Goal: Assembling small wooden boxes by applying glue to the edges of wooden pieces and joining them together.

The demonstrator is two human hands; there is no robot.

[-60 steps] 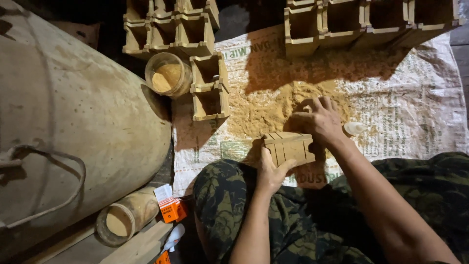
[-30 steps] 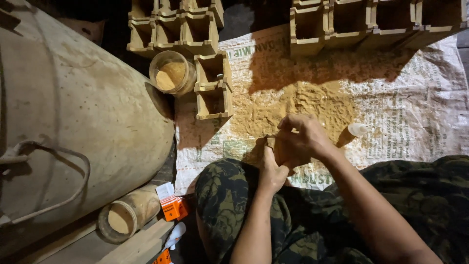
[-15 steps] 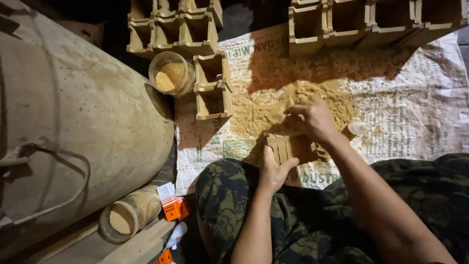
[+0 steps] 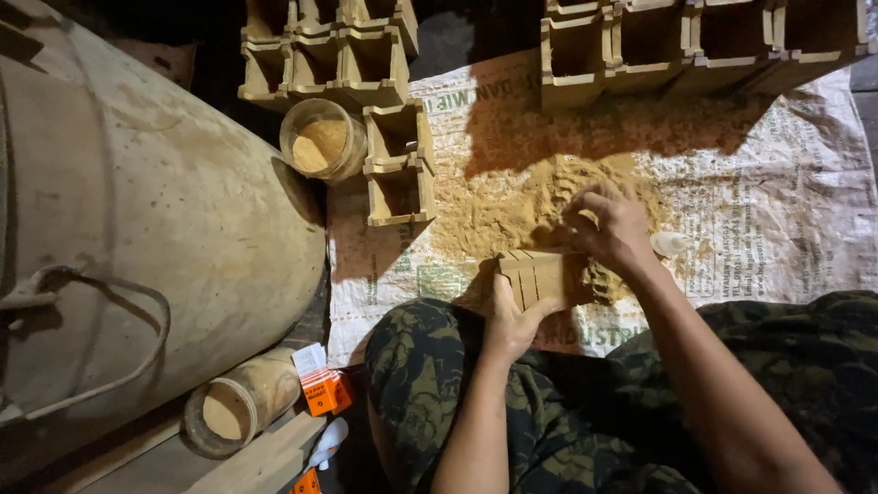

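**Mould held over the sawdust heap**

Clamped in my left hand (image 4: 512, 320) is the small slatted wooden mould (image 4: 541, 276), thumb on its near face, at the centre of the printed woven sack (image 4: 777, 229). My right hand (image 4: 611, 229) rests curled on the sawdust pile (image 4: 512, 197) at the mould's 1 o'clock, fingers bent into the loose material; whether it holds a pinch I cannot tell, as the palm hides it.

Progress, as judged: two open wooden boxes (image 4: 400, 163) at 10 o'clock look unfilled, and the long row of boxes (image 4: 695, 41) at 12 o'clock stands dark inside, so much seems left.

Clearance: the large drum (image 4: 155, 229) crowds 9 o'clock, with a jar of powder (image 4: 322, 139) just beside the boxes. Open sack lies at 3 o'clock, past a small white object (image 4: 670, 242). My knees close 6 o'clock.
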